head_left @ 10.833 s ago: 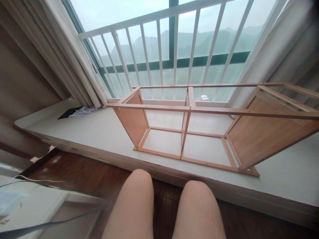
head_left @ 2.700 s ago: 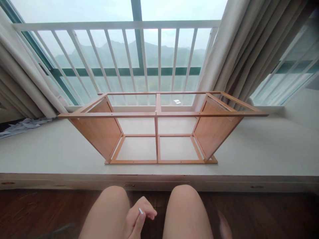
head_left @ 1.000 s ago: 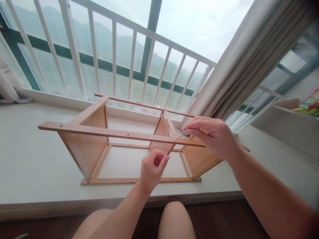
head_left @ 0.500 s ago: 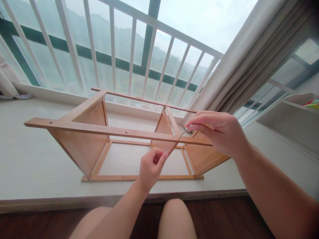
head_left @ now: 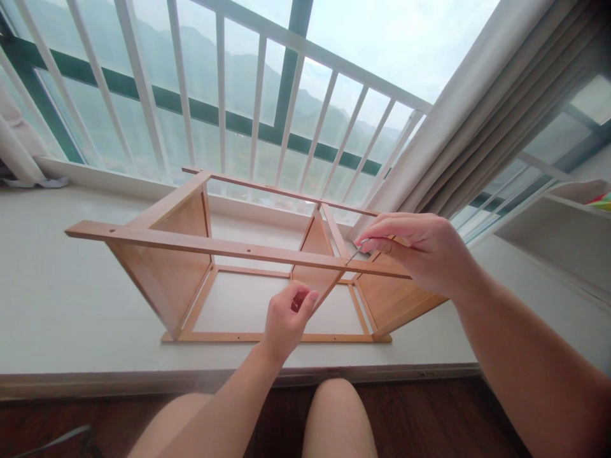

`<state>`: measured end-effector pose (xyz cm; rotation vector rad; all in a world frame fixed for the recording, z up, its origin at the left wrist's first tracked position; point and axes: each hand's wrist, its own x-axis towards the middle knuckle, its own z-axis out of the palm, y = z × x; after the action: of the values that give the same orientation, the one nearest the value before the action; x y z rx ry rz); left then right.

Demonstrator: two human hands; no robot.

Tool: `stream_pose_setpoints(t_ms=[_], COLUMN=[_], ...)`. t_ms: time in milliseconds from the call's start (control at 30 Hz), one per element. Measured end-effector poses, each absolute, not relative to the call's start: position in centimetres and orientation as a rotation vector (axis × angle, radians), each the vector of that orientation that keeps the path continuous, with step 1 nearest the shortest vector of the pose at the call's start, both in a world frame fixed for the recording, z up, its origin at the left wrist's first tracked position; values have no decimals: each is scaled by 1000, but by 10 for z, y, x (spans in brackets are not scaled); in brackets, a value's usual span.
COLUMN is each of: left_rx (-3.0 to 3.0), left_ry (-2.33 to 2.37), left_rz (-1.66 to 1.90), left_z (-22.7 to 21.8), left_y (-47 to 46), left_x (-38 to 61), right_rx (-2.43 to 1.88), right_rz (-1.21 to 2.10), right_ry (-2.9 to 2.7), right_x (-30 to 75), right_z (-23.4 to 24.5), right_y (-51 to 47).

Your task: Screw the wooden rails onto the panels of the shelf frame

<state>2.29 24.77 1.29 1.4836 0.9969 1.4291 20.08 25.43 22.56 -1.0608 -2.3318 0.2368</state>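
Observation:
A light wooden frame [head_left: 191,245] lies on its side on a white window ledge [head_left: 62,299], with two solid end panels and thin rails. My right hand [head_left: 420,251] pinches a thin metal tool [head_left: 356,253] whose tip meets the near top rail where the middle upright joins it. My left hand [head_left: 286,321] hovers just below that rail in front of the middle upright, fingers curled in a pinch; what it holds, if anything, is hidden.
White railing bars [head_left: 219,83] and a window stand behind the frame. Beige curtains [head_left: 482,121] hang at the right, another curtain [head_left: 14,152] at the far left. A white shelf [head_left: 548,229] sits at the right. My knees [head_left: 334,420] are over a dark wood floor.
Both hands rose from my lap to the frame's near top rail; over the last second they stay almost still, the view shifting slightly.

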Motion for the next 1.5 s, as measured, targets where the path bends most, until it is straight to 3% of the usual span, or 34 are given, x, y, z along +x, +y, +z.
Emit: stream_pose_setpoints(t_ms=[400,833,1500], left_rx=[1525,1568,1595], left_ry=[1045,1078,1096], left_rz=[1425,1421,1391], left_z=[9,6,2], left_y=[247,243,242], left_x=[16,8,-1], right_rx=[-1185,-1213,-1256], right_rz=[476,384,333], right_ry=[-2032,-1679,-1852], right_x=[195,174,182], right_z=[207,186,199], right_y=[249,245,238])
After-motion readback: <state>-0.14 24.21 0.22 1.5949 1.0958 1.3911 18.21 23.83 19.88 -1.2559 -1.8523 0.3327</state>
